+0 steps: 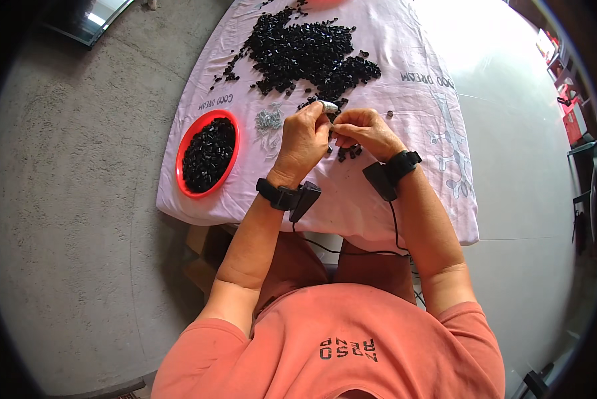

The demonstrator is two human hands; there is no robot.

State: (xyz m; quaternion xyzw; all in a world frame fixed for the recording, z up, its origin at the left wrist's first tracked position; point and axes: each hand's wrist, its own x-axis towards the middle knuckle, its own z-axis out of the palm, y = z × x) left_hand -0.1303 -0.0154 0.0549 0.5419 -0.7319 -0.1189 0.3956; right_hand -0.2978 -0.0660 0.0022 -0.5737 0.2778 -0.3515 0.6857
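My left hand (304, 141) and my right hand (370, 133) meet over the cloth-covered table, fingertips pinched close together. Whatever they pinch is too small and too covered to make out. A silvery-white wrap (329, 106) sits on a finger of my left hand. Just beyond the fingers spreads a large heap of small black pieces (302, 53). A few loose black pieces (350, 153) lie below my right hand. To the left of my left hand is a small pile of thin silvery metal bits (268, 120).
A red-rimmed oval bowl (180, 169) full of small black pieces stands at the table's left. The pink printed cloth (405, 199) drapes over the table edge. Straps with black boxes (305, 199) circle both wrists, and a cable (352, 253) hangs between them across my lap.
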